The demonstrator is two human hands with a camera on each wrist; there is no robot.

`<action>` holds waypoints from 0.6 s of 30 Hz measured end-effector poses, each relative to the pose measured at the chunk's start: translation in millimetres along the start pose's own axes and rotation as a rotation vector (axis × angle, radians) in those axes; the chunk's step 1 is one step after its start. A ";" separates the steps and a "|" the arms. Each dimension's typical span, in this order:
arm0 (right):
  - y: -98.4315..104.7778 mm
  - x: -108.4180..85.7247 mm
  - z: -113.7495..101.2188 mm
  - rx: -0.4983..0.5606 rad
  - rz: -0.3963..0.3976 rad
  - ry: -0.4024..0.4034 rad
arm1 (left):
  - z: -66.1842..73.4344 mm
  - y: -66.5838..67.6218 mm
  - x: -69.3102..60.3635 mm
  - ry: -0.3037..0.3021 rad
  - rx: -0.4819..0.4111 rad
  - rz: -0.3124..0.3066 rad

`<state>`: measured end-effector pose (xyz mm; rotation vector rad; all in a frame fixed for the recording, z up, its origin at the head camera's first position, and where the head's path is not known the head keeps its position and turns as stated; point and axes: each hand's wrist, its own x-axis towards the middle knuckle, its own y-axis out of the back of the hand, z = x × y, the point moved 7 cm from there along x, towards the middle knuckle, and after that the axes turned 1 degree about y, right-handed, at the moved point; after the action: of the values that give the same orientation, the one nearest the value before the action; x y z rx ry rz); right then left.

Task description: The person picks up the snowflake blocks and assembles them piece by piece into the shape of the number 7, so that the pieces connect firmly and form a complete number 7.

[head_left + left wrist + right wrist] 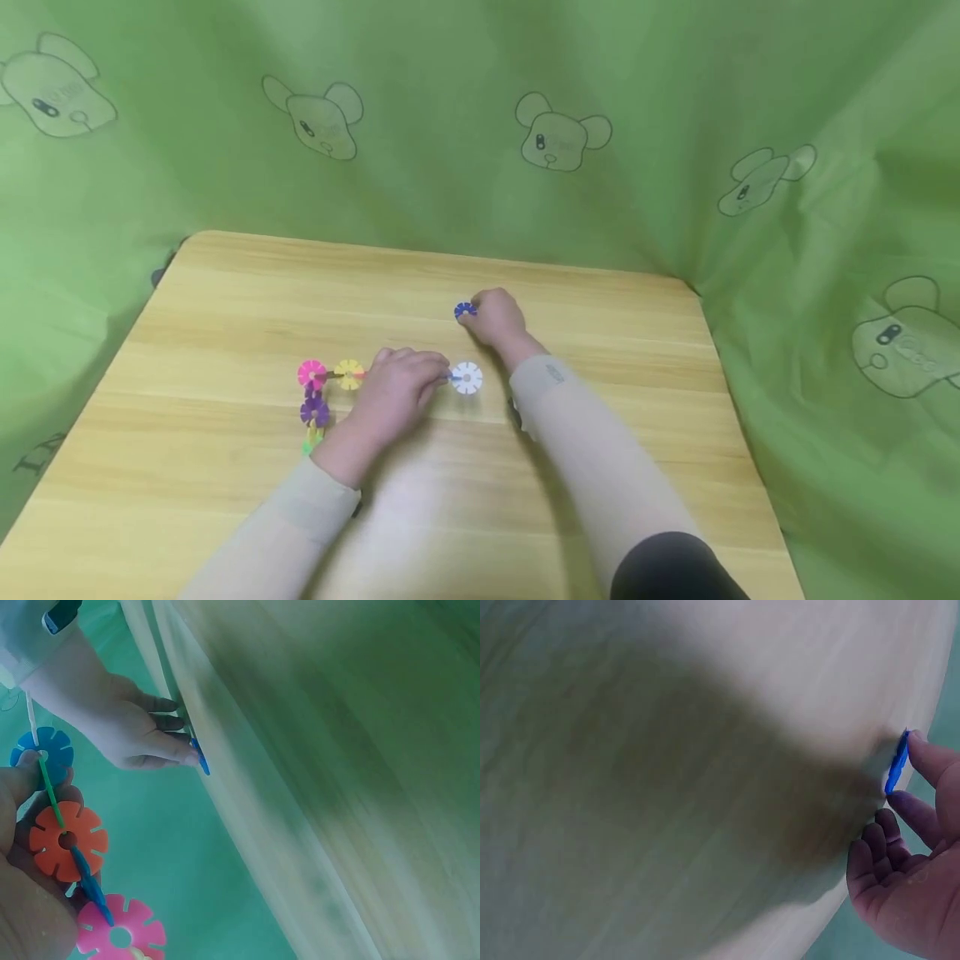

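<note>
My left hand (396, 390) grips a chain of slotted plastic snowflake discs, its thumb on a blue disc (58, 756). Below that, an orange disc (88, 841) and a pink disc (146, 930) show in the left wrist view, joined by discs seen edge-on. A white disc (467, 378) sticks out at the chain's right end. Farther back, my right hand (498, 318) pinches a separate dark blue snowflake disc (463, 310) between thumb and forefinger, seen edge-on in the right wrist view. The left hand hides the chain's middle in the head view.
Left of the left hand, the chain continues with a yellow disc (347, 375) and a pink corner piece, then turns toward me through a purple disc (314, 411). A wooden table (600, 333) lies beneath. Green cloth (450, 183) with printed bear heads hangs around it.
</note>
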<state>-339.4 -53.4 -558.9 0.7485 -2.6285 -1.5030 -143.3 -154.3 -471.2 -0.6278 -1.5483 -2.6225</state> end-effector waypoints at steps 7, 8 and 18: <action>-1.8 -0.6 -0.8 -0.001 0.001 -0.015 | 0.9 1.1 1.3 -0.002 -0.005 0.007; -1.7 -0.9 -0.4 0.008 0.001 -0.018 | 1.1 1.2 1.3 -0.002 -0.006 0.008; -2.0 -14.4 12.7 0.103 0.030 -0.023 | 0.3 2.8 0.5 0.022 -0.035 0.011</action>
<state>-329.0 -38.1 -564.3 0.6994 -2.7397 -1.3865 -143.1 -155.3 -468.5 -0.6061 -1.4922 -2.6450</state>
